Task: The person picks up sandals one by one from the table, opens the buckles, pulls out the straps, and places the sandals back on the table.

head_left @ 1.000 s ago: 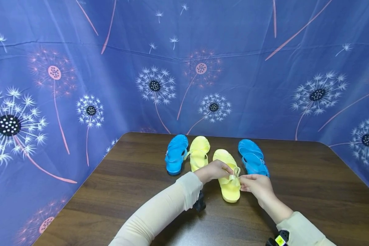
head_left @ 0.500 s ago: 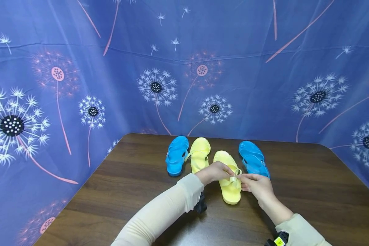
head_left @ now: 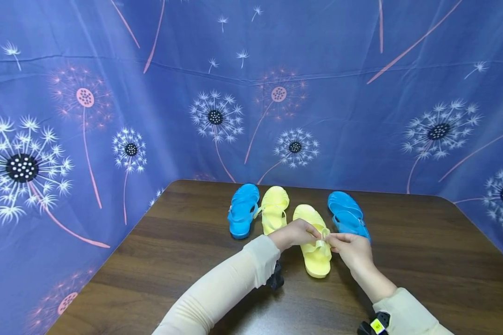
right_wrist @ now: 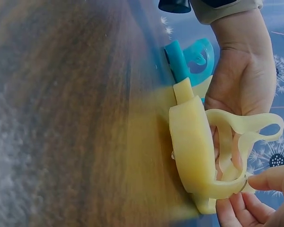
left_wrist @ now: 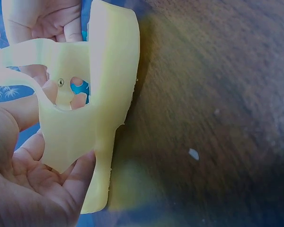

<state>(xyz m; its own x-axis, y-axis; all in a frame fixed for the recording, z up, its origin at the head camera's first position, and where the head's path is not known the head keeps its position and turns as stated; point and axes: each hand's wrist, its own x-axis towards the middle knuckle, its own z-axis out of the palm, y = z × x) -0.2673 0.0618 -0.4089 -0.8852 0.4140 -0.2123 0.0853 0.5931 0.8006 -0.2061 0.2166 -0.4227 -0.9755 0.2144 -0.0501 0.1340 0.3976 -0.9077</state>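
A yellow sandal (head_left: pixel 318 267) lies on the table, its heel toward me. My left hand (head_left: pixel 295 233) reaches across it from the left, fingers under the side upper and thumb at the strap (left_wrist: pixel 26 47), gripping it. On the outer side, my right hand (head_left: pixel 352 251) pinches the strap between thumb and fingers. The strap stands up in a loop (right_wrist: pixel 272 124) above the heel. A small metal stud (left_wrist: pixel 60 82) shows on the far side of the sandal in the left wrist view. The fingertips partly hide the fastening.
A second yellow sandal (head_left: pixel 273 211) stands left of the held one, beside a blue sandal (head_left: pixel 241 216). Another blue sandal (head_left: pixel 348 216) lies to the right, just behind my right hand. The brown wooden table (head_left: pixel 184 223) ends at a blue dandelion-print cloth (head_left: pixel 339 111).
My right fingertips have shifted slightly upward along the strap, and the strap loop has changed shape a little. My left hand keeps its place; the whole view has drifted slightly.
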